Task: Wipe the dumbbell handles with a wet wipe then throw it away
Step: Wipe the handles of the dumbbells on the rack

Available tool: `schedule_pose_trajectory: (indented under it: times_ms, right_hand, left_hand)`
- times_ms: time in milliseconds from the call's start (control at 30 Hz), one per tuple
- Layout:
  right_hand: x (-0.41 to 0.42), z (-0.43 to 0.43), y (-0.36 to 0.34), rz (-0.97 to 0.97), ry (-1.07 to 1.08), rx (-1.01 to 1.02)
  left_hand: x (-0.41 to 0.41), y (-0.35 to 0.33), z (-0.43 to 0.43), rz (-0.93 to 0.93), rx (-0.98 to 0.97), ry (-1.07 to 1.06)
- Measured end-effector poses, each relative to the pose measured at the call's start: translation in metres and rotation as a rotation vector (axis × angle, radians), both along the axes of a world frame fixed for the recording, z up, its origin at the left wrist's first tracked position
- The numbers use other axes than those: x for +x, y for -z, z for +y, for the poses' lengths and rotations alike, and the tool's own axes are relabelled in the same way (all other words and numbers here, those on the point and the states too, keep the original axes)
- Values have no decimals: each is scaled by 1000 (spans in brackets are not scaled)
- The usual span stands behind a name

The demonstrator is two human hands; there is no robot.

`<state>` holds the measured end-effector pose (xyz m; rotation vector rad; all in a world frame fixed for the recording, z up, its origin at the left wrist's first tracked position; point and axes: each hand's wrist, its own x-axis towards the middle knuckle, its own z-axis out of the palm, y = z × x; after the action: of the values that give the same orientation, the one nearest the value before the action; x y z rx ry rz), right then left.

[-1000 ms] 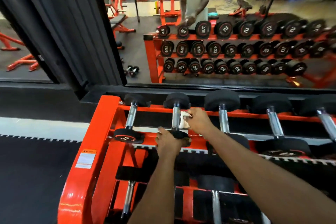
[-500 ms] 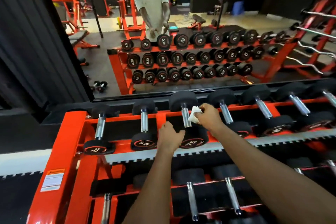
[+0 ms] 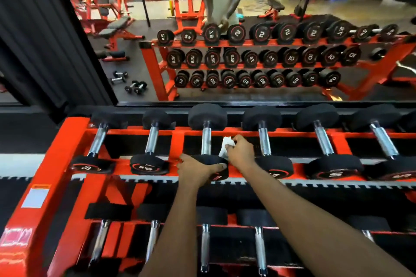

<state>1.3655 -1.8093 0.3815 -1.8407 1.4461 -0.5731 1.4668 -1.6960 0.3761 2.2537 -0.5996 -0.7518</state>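
A row of black dumbbells with chrome handles lies on the top shelf of an orange rack [image 3: 74, 141]. My left hand [image 3: 198, 170] grips the near head of the third dumbbell from the left [image 3: 206, 141]. My right hand [image 3: 240, 150] pinches a crumpled white wet wipe [image 3: 225, 147] just right of that dumbbell's chrome handle, a small gap between wipe and handle. The handle itself is bare and fully visible.
Neighbouring dumbbells [image 3: 263, 139] [image 3: 152, 139] sit close on both sides. A lower shelf with more dumbbells [image 3: 204, 243] lies beneath my forearms. A wall mirror [image 3: 247, 63] behind the rack reflects the gym, the rack and a person in a pale shirt.
My view has shifted. My left hand moved from the second dumbbell to grip the third one's near head; my right hand and the wipe went from that handle to just right of it.
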Motion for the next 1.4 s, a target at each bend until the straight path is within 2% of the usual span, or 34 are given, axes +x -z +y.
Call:
schedule_pose_trajectory:
  times_ms: [167,367,533,700,1100,1267,1400]
  right_hand:
    - [17,-5,13,74,60,76]
    - [38,-26,18,144,-319,446]
    - [34,-30,14,116,-277,424]
    - [41,-25,9,179,-291,498]
    - [44,-25,-15,292,-307,411]
    - [49,-22,-15,254,-262,408]
    - [46,-15,-17,322,-328,338]
  left_hand:
    - [-4,5,2,-22,-39,-28]
    - [-1,12,-1,3,-143,-75]
    - [-3,11,0,-32,-112,-65]
    - [0,12,2,-10,-128,-50]
    - [0,13,2,-2,-119,-26]
    - [2,13,1,-15,-102,-23]
    - [0,11,3,-11,-103,-27]
